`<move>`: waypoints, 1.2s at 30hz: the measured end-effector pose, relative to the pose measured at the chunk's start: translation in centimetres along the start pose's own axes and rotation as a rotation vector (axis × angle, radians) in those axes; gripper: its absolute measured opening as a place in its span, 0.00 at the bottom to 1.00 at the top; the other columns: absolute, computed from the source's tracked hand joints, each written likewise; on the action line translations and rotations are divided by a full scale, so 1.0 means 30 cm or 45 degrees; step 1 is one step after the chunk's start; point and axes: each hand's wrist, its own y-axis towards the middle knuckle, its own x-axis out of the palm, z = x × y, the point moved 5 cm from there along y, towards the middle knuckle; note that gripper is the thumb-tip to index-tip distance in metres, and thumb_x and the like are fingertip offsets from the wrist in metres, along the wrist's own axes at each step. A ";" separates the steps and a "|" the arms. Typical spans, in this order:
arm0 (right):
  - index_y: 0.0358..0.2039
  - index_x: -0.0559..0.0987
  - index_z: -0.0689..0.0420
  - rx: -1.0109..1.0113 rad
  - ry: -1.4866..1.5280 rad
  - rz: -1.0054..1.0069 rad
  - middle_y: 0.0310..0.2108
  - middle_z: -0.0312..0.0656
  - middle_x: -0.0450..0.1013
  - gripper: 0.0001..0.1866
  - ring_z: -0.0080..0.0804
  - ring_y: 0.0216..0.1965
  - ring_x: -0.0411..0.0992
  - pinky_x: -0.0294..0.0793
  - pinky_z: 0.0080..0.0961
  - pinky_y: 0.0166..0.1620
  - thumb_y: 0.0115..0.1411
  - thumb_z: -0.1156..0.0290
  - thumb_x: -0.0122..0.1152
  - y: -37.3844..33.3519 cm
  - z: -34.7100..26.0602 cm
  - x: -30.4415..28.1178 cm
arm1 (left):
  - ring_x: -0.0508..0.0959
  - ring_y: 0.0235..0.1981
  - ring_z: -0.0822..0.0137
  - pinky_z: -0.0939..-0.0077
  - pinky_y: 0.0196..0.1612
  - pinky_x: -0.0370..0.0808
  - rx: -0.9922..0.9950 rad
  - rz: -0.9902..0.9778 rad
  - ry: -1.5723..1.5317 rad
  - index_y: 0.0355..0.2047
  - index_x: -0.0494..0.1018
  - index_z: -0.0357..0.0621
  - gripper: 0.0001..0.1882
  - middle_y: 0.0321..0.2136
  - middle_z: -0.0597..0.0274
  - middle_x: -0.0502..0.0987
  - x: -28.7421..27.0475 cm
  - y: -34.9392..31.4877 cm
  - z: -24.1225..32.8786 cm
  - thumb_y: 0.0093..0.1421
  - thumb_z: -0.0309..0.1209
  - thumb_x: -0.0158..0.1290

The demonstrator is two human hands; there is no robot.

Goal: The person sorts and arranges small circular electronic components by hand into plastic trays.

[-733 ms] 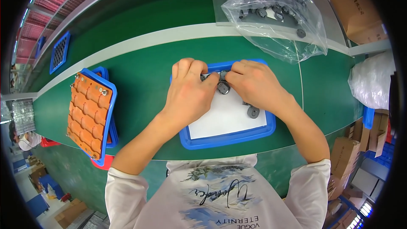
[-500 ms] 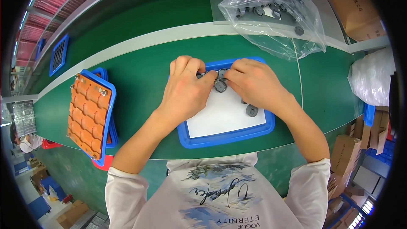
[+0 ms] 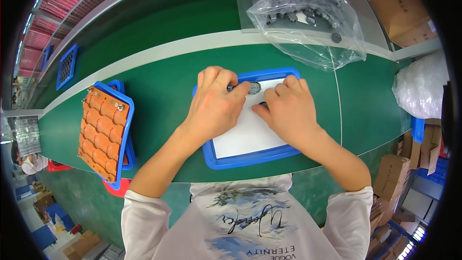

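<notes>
In front of me lies a shallow blue tray [image 3: 240, 162] lined with a white sheet [image 3: 250, 132]. My left hand [image 3: 216, 101] is closed over its far left part, finger and thumb curled around a small dark grey round plastic piece [image 3: 230, 88], mostly covered. Beside the left thumb tip, a second grey round piece [image 3: 254, 88] lies near the far rim. My right hand [image 3: 291, 108] is over the right half, thumb and fingers pinching a dark piece [image 3: 263, 104] that shows only in part. The right hand and wrist cover that side of the tray.
A clear plastic bag [image 3: 308, 29] of similar grey pieces lies at the far right. To the left, an orange moulded fixture [image 3: 103, 132] rests on stacked blue trays [image 3: 129, 130]. A smaller blue tray [image 3: 67, 66] stands far left; cardboard boxes [image 3: 392, 175] are at right.
My right hand has drawn back from the left fingertips, nearer to me and slightly right. The grey piece at the tray's lower right is out of sight. The left hand stays nearly in place.
</notes>
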 end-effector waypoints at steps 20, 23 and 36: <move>0.33 0.82 0.58 0.007 0.135 -0.066 0.29 0.41 0.72 0.10 0.41 0.35 0.71 0.72 0.37 0.42 0.52 0.69 0.71 0.031 0.103 -0.003 | 0.69 0.46 0.53 0.58 0.54 0.67 0.042 -0.056 -0.025 0.27 0.81 0.40 0.07 0.35 0.55 0.71 0.052 0.024 0.006 0.45 0.20 0.58; 0.36 0.82 0.58 0.079 0.227 -0.031 0.31 0.41 0.74 0.12 0.41 0.37 0.71 0.71 0.37 0.44 0.52 0.69 0.71 0.011 0.116 -0.021 | 0.69 0.46 0.53 0.58 0.53 0.67 0.062 -0.049 -0.011 0.27 0.81 0.40 0.06 0.35 0.56 0.71 0.048 0.024 0.006 0.46 0.21 0.60; 0.33 0.80 0.57 0.160 0.054 -0.224 0.29 0.40 0.76 0.09 0.42 0.35 0.70 0.68 0.39 0.42 0.52 0.69 0.68 -0.072 0.035 -0.039 | 0.70 0.44 0.56 0.60 0.48 0.67 0.132 -0.062 -0.136 0.35 0.81 0.42 0.10 0.35 0.61 0.72 0.085 0.087 0.080 0.50 0.25 0.64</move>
